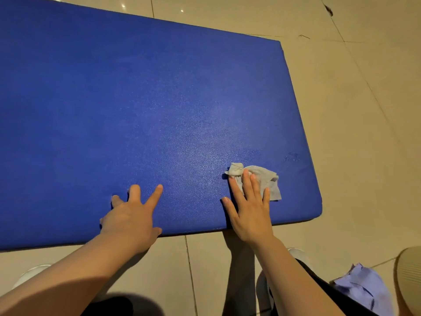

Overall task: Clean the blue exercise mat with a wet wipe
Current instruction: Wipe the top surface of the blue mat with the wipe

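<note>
Blue mat (136,99) on beige tiled floor (353,99) (glossy), left hand (132,215) flat, right hand (249,208) flat on wipe (264,179)

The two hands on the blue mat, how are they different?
The right hand presses a crumpled white wipe; the left hand touches bare blue mat. The right hand sits nearer the mat's corner, the left nearer its middle. Both lie flat with straight fingers.
</note>
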`<state>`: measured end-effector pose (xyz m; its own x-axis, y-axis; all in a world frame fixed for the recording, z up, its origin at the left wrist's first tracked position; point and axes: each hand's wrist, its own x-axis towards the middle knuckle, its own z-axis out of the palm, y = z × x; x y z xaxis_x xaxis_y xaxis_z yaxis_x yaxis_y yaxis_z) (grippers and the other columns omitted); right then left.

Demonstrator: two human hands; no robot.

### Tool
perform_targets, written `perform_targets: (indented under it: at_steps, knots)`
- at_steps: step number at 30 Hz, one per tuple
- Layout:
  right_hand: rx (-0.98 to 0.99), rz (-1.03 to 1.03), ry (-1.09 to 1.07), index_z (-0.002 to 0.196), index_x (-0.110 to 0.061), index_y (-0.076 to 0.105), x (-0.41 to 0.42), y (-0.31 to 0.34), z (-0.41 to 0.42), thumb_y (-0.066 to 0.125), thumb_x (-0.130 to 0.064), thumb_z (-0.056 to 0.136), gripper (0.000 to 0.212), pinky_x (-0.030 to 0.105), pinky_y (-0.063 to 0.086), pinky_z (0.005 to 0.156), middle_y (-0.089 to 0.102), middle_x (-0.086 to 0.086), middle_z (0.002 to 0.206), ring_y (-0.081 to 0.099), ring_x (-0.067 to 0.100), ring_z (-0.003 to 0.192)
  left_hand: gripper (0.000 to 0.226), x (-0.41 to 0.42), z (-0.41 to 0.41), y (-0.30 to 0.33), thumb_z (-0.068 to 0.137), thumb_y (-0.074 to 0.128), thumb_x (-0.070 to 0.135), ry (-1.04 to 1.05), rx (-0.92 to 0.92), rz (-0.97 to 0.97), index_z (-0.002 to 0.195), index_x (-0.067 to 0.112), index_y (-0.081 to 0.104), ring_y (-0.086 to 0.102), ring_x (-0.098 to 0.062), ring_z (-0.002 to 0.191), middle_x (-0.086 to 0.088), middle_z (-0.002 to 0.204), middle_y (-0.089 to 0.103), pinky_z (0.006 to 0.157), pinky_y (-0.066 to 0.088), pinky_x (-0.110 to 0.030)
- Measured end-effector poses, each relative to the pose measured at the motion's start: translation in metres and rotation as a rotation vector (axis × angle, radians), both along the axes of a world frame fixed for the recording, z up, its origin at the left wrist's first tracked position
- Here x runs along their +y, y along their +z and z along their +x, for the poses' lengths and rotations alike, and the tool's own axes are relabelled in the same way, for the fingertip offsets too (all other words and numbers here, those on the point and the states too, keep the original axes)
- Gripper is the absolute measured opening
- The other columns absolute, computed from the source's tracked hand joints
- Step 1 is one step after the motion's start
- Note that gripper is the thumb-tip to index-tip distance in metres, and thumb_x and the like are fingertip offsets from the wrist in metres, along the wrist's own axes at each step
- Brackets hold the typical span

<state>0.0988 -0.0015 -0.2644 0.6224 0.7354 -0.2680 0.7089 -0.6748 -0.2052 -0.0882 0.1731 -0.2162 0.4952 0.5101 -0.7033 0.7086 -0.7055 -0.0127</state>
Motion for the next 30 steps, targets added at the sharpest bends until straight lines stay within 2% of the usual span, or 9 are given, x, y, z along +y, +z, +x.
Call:
perform_targets:
  at_steps: [3,7,10,14,16,18,22,27,30]
  knots:
    - [0.028,0.046,0.008,0.155,-0.033,0.007,-0.002,0.001,0.006,0.0,-0.069,0.088,0.077,0.037,-0.009,0.12,-0.014,-0.016,0.157,-0.02,0.003,0.144,0.092,0.0,0.0,0.001,0.092,0.047,0.061,-0.004,-0.003,0.002,0.149,0.039,-0.021,0.026,-0.04,0.134,-0.008,0.143,0.004,0.091,0.053,-0.039]
    - [0.032,0.198,-0.176,0.153,-0.02,0.025,-0.01,-0.001,0.044,0.024,-0.063,0.093,0.075,0.043,0.02,0.121,0.019,0.001,0.162,0.013,0.017,0.149,0.093,-0.001,-0.001,0.001,0.092,0.047,0.063,-0.02,-0.006,0.013,0.149,0.039,-0.022,0.026,-0.039,0.134,-0.008,0.141,0.004,0.09,0.053,-0.038]
    - [0.032,0.183,-0.349,0.152,-0.01,0.025,-0.009,-0.001,0.063,0.037,-0.056,0.097,0.073,0.045,0.016,0.121,0.019,0.009,0.162,0.01,0.021,0.15,0.096,-0.005,0.0,0.001,0.091,0.047,0.064,-0.051,0.011,0.065,0.149,0.036,-0.024,0.028,-0.039,0.131,-0.009,0.142,0.005,0.085,0.053,-0.033]
    - [0.096,0.237,-0.038,0.154,-0.008,0.023,0.021,0.002,-0.008,0.028,-0.066,0.091,0.086,0.028,0.004,0.121,0.015,0.007,0.163,0.007,0.019,0.151,0.1,-0.008,0.001,0.002,0.089,0.046,0.068,-0.07,0.051,0.101,0.148,0.035,-0.027,0.031,-0.033,0.119,-0.008,0.141,0.006,0.077,0.052,-0.028]
    - [0.136,0.264,0.229,0.153,-0.009,0.027,0.032,0.001,-0.061,0.029,-0.062,0.096,0.078,0.034,0.011,0.122,0.017,0.006,0.162,0.007,0.017,0.151,0.1,-0.004,0.0,0.004,0.086,0.045,0.072,-0.07,0.049,0.095,0.147,0.038,-0.028,0.031,-0.028,0.112,-0.006,0.139,0.007,0.077,0.053,-0.028]
    - [0.083,0.288,0.309,0.151,-0.008,0.034,0.031,-0.003,-0.09,0.025,-0.058,0.1,0.072,0.036,0.018,0.121,0.022,0.005,0.161,0.011,0.016,0.15,0.1,0.0,-0.001,0.007,0.085,0.044,0.075,-0.062,0.053,0.082,0.145,0.041,-0.028,0.03,-0.027,0.109,-0.004,0.137,0.009,0.077,0.053,-0.029]
    - [-0.041,0.251,-0.067,0.149,-0.008,0.036,-0.007,-0.012,-0.065,0.028,-0.053,0.1,0.067,0.034,0.019,0.119,0.027,0.007,0.159,0.022,0.021,0.148,0.099,0.003,-0.003,0.008,0.085,0.043,0.076,-0.077,0.066,0.093,0.146,0.043,-0.027,0.027,-0.025,0.104,-0.002,0.136,0.01,0.069,0.05,-0.026]
    - [-0.02,0.202,-0.695,0.155,-0.008,0.017,-0.052,-0.002,0.014,0.029,-0.047,0.102,0.068,0.036,0.007,0.121,0.009,0.01,0.164,0.004,0.022,0.151,0.098,0.004,-0.002,0.011,0.084,0.042,0.077,-0.098,0.072,0.112,0.146,0.042,-0.026,0.03,-0.026,0.112,-0.001,0.137,0.01,0.06,0.043,-0.024]
    - [0.014,0.23,-0.751,0.155,-0.005,0.011,-0.041,0.0,0.01,0.031,-0.048,0.101,0.072,0.03,-0.002,0.121,0.003,0.012,0.164,0.0,0.022,0.151,0.099,0.003,-0.001,0.011,0.084,0.041,0.077,-0.103,0.08,0.124,0.146,0.04,-0.027,0.03,-0.026,0.112,-0.002,0.138,0.01,0.06,0.044,-0.024]
